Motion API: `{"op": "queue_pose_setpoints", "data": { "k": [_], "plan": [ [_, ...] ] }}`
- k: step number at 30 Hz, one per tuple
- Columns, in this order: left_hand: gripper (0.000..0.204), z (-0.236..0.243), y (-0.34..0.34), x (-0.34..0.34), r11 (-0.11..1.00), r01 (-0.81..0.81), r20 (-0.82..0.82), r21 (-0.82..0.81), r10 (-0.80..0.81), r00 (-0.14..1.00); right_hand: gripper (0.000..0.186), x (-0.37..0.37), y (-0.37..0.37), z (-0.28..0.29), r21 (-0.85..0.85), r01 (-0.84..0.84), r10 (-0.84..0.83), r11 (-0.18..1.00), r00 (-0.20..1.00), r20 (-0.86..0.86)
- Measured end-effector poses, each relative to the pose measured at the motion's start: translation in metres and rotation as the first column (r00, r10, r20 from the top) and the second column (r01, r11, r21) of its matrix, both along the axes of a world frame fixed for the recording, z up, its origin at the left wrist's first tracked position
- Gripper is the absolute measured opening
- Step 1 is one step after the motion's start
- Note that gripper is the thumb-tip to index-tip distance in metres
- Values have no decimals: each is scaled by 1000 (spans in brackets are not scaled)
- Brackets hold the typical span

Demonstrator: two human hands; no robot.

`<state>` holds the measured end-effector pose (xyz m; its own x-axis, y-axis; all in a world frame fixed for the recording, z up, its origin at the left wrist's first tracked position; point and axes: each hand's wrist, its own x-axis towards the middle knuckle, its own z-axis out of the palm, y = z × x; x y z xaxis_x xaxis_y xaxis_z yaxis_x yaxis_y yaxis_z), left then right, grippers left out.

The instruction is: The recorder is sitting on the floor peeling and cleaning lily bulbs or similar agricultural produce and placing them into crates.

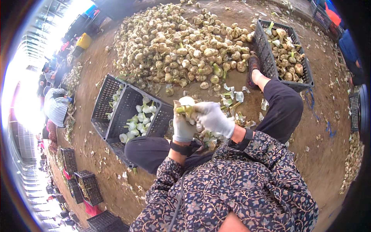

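Note:
Both hands wear thin whitish gloves and meet in front of my lap. A garlic bulb point(186, 101) with a clean white head is gripped in my left hand point(183, 127), its fingers wrapped round it. My right hand point(215, 117) presses in from the right, its fingers closed on a yellow-green strip of garlic skin point(184, 110) at the bulb's near side. Its fingertips are partly hidden. Left of the hands, a black crate point(152, 96) holds several clean white garlic bulbs point(140, 118). Peeled garlic skins point(232, 101) litter the ground around the hands.
A large heap of unpeeled garlic point(170, 42) spreads ahead. Another black crate point(266, 58) with unpeeled bulbs stands at the right, beside my shoe point(253, 67). Further off at the left are stacked crates point(88, 187) and a person in a striped top point(56, 106). Blue twine point(311, 102) lies at right.

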<state>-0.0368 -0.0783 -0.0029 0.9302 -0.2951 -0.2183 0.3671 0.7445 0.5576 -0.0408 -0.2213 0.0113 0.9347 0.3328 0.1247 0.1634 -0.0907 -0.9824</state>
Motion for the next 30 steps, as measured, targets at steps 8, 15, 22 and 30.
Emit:
{"op": "queue_pose_setpoints", "data": {
  "k": [8, 15, 22, 30],
  "plan": [
    [55, 36, 1, -8, 957, -130, -16, 261, 139, 990, 20, 16, -14, 1, -33, 277, -278, 960, 961, -14],
    [47, 32, -10, -12, 859, -394, 113, 328, 378, 919, 16, 18, -19, 2, -158, 404, -384, 901, 913, 140],
    [38, 15, 1, -12, 934, -278, 75, 224, 267, 961, 13, 37, -33, 1, -11, 373, -373, 928, 926, -49],
    [49, -44, 8, -12, 909, 224, -260, -352, -325, 909, 18, 16, -35, -14, -77, -43, 25, 996, 974, -226]
  ]
}}
